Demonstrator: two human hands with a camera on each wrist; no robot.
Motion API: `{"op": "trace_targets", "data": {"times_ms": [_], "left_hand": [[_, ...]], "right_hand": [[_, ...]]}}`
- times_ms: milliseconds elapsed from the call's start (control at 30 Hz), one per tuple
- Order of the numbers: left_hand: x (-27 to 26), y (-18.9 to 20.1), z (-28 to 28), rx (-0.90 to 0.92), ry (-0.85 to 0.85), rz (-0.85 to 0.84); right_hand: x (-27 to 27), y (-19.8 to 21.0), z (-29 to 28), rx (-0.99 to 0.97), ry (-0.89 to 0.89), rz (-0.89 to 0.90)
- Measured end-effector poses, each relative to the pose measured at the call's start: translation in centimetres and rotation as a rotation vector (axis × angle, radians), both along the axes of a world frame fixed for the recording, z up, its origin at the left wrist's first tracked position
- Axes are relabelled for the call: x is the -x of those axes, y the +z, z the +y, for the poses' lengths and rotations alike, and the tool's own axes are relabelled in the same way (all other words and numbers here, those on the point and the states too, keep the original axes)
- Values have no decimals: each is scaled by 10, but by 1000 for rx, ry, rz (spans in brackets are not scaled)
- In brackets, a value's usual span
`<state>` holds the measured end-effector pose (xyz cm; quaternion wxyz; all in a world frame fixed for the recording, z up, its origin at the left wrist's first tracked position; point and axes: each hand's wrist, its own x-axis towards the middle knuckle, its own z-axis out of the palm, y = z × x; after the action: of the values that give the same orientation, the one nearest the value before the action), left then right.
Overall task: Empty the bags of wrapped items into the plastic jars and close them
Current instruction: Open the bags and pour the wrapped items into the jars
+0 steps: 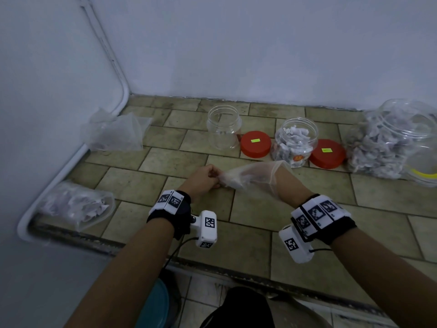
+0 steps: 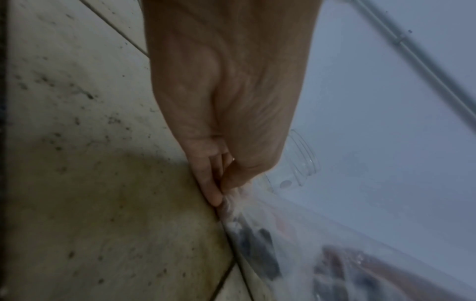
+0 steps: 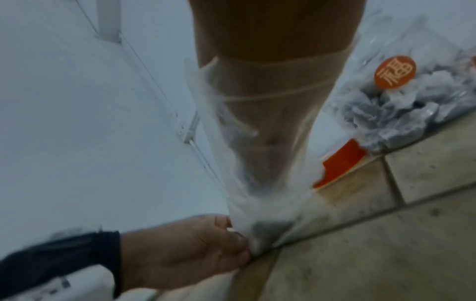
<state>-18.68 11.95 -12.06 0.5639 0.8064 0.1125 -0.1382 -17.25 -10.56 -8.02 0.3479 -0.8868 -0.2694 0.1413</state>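
Approx midway: middle jar (image 1: 294, 142) part-filled, left jar (image 1: 223, 126) empty, both red lids (image 1: 255, 144) off; one full bag (image 1: 76, 208) waits. Left hand (image 1: 204, 179) pinches the clear bag (image 1: 250, 177) end; right hand (image 1: 254, 178) is sleeved inside it, finger pose unclear.

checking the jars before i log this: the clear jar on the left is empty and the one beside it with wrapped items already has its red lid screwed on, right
Not quite. The left jar is empty, but the jar with wrapped items is still open. In the head view its mouth is uncovered, and both red lids lie flat on the tiled floor: one between the jars, the other to its right.
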Motion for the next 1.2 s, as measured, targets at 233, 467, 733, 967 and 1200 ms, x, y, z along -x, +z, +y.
{"op": "trace_targets", "data": {"times_ms": [233, 467, 733, 967, 1200], "left_hand": [[-2, 1, -4, -137, 5, -3], [-3, 21, -32, -699, -521, -342], [-6, 14, -24, -572, -358, -288], [-9, 4, -8, -373, -266, -155], [-8, 4, -8, -387, -229, -151]], "right_hand": [[-8, 7, -13, 65, -153, -75], [-17, -22, -22, 13, -182, -67], [-14, 20, -52, -519, -370, -104], [-62, 47, -67, -381, -531, -372], [-94, 46, -66, 132, -374, -370]]}}
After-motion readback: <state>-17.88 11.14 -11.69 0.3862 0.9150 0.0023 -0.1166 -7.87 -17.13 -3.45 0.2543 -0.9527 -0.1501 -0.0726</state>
